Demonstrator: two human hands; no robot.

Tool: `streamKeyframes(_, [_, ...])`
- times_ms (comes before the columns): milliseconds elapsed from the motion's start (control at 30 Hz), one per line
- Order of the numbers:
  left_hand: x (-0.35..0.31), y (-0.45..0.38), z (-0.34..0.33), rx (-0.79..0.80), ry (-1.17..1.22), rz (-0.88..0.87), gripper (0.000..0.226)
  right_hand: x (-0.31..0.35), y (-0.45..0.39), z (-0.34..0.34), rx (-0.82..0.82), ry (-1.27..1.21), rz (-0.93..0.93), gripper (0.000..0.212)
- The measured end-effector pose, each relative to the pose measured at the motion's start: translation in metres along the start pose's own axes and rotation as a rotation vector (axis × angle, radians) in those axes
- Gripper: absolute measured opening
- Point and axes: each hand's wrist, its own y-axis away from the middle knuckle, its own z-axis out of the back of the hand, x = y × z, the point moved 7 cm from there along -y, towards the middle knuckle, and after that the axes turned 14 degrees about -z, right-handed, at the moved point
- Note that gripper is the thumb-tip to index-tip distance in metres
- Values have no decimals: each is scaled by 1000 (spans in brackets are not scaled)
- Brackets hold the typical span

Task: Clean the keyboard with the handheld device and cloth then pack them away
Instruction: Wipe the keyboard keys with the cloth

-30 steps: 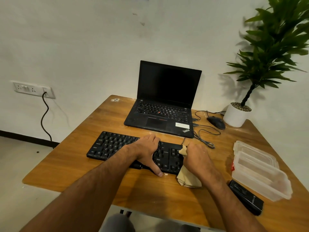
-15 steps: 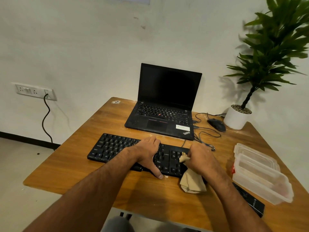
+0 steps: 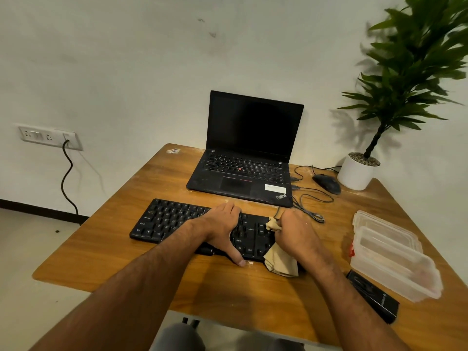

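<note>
A black keyboard [image 3: 172,221] lies across the middle of the wooden table [image 3: 121,249]. My left hand [image 3: 222,224] rests flat on its middle, fingers over the keys and thumb stretched over the front edge. My right hand [image 3: 296,231] is closed around a beige cloth [image 3: 281,262] at the keyboard's right end; one corner of the cloth sticks up by my thumb and the rest hangs onto the table. A black handheld device [image 3: 372,297] lies flat near the table's front right edge, apart from both hands.
An open black laptop [image 3: 248,158] stands behind the keyboard. A mouse [image 3: 326,183] and loose cables [image 3: 309,203] lie to its right, beside a white potted plant [image 3: 357,171]. Clear plastic containers [image 3: 387,252] sit at the right edge. A wall socket [image 3: 48,136] is at left.
My right hand with the cloth has shifted slightly along the keyboard's right end. My left hand stays pressed on the keyboard. The view has tilted a little.
</note>
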Motion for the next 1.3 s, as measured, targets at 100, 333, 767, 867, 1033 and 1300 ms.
streamKeyframes(100, [-1, 0, 1, 8, 3, 0, 129, 2, 5, 3, -4, 9, -7, 5])
streamKeyframes(333, [0, -1, -1, -5, 15, 1, 130, 0, 23, -3, 71, 63, -3, 16])
streamKeyframes(767, [0, 0, -1, -6, 25, 5, 131, 4, 26, 1, -1, 64, -14, 9])
streamKeyframes(867, [0, -2, 0, -4, 17, 4, 130, 10, 29, -2, 63, 61, 23, 10])
streamKeyframes(1033, [-1, -1, -1, 2, 10, 9, 130, 22, 33, -14, 146, -152, 113, 21])
streamKeyframes(1300, [-1, 1, 0, 17, 25, 16, 132, 15, 28, -10, 127, 46, 104, 30])
